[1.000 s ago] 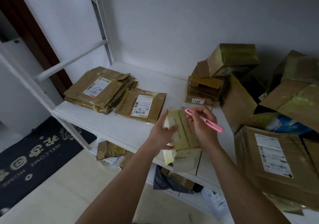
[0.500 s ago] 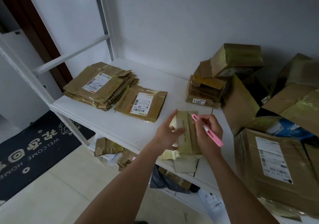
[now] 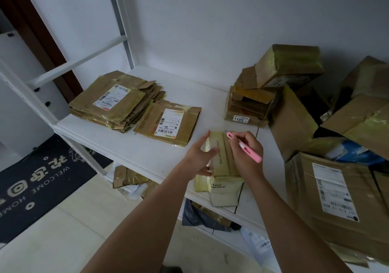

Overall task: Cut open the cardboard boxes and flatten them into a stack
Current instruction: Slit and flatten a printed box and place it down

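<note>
A small yellowish cardboard box point(image 3: 221, 159) with printed text lies on the white shelf point(image 3: 147, 152) near its front edge, one flap hanging over the edge. My left hand point(image 3: 197, 155) holds the box's left side, thumb on top and index finger pointing up. My right hand point(image 3: 246, 152) grips a pink box cutter point(image 3: 245, 147), its tip at the box's far top edge. A stack of flattened boxes point(image 3: 113, 102) lies at the shelf's left, and one more flattened box point(image 3: 168, 123) sits beside it.
Unopened taped boxes point(image 3: 288, 66) pile up at the back right over a crushed box point(image 3: 246, 110) labelled 5011. Large open cartons point(image 3: 336, 192) crowd the right side. Scraps lie on the lower shelf point(image 3: 128, 178). A dark welcome mat point(image 3: 37, 176) covers the floor at left.
The cutter's tip has come down from above the box to its far top edge. My left hand has kept its hold on the box's side.
</note>
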Tool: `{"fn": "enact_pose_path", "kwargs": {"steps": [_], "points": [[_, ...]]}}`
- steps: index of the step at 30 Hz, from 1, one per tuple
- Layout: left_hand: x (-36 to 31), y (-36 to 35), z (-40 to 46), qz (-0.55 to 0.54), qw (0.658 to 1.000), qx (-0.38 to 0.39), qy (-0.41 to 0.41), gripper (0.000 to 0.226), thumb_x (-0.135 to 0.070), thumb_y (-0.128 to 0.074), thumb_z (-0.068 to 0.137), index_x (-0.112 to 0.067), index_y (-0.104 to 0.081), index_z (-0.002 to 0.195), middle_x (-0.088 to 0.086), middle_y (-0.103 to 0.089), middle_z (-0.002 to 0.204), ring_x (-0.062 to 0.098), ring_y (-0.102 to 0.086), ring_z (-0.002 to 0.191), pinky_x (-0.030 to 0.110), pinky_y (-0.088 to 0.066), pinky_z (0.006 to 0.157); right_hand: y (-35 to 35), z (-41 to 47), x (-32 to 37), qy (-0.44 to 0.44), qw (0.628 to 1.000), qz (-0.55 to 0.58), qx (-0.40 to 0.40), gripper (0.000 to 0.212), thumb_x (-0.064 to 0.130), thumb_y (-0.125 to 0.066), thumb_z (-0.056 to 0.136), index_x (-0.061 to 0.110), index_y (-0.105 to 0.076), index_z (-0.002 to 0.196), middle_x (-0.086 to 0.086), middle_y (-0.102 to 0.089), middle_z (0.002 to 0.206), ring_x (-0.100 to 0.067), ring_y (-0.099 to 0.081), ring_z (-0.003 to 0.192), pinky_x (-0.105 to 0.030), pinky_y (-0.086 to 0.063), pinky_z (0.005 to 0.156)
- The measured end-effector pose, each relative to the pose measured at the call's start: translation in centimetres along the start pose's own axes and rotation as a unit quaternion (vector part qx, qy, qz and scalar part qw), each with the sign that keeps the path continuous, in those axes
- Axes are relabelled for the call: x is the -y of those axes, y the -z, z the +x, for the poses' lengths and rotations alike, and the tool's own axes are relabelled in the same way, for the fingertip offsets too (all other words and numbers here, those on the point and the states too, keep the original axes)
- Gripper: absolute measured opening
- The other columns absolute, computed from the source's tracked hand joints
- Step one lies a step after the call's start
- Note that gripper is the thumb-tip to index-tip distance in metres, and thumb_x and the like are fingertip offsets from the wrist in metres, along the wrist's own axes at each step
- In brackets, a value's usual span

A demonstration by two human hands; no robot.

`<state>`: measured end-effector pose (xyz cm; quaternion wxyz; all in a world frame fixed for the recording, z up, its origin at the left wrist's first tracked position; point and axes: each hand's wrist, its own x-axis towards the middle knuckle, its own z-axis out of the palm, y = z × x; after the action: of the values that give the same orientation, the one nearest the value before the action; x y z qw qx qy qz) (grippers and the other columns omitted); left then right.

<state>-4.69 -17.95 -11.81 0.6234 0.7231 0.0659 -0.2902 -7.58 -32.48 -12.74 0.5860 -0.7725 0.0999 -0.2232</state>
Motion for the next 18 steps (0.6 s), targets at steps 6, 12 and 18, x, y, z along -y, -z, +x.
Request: {"fn": "enact_pose_path", "kwargs": {"steps": [6,12,18], "points": [[0.1,0.0,0.0,0.001,1.0,-0.002,0.003,0.067,-0.038,-0.064,0.094,-0.054,-0.027,0.147,-0.01,-0.062,0.097,0.017,-0.067,0.074,0.029,-0.058,0.052,-0.5,0.2,0.3,0.046,0.996,-0.074,0.017,0.005,0.004,-0.061,0.093,0.003,-0.066,0.091,-0.003,-0.071,0.095,-0.003,-0.066,0.089,-0.016,-0.054,0.076],[-0.2,-0.3,-0.3,0.016,1.0,-0.014,0.007,0.065,-0.038,-0.062,0.095,-0.053,-0.026,0.148,-0.001,-0.061,0.119,0.024,-0.069,0.086,0.032,-0.061,0.058,-0.2,0.9,1.3,0.098,0.979,-0.158,0.083,0.01,0.005,-0.058,0.094,-0.002,-0.065,0.095,-0.009,-0.069,0.093,-0.014,-0.065,0.085,-0.02,-0.053,0.071],[-0.4,-0.6,-0.4,0.035,0.999,-0.029,0.014,0.065,-0.038,-0.061,0.096,-0.053,-0.026,0.148,0.006,-0.057,0.122,0.029,-0.068,0.094,0.034,-0.061,0.059,-0.3,1.0,2.0,0.07,0.976,-0.182,0.101,0.007,0.009,-0.058,0.095,0.004,-0.063,0.093,-0.005,-0.064,0.084,-0.008,-0.061,0.075,-0.007,-0.043,0.058]]}}
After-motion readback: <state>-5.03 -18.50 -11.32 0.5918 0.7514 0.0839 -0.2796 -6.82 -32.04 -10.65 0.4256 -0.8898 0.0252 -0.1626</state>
